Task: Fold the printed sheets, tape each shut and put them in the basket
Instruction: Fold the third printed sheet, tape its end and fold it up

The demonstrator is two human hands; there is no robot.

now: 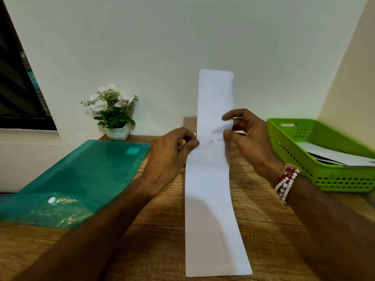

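A sheet folded into a long narrow white strip [211,189] stands up from the wooden table [162,230] in the middle of the view. A thin dark line crosses it at mid-height. My left hand [172,157] pinches the strip's left edge at that line, and something small and orange-yellow shows behind its fingers. My right hand [247,138] holds the right edge with thumb and forefinger. The green basket [324,179] sits at the right with white folded sheets [334,157] in it.
A teal plastic folder [81,179] lies on the table's left side. A small white pot of artificial flowers [113,114] stands at the back against the wall. A dark window is at the far left.
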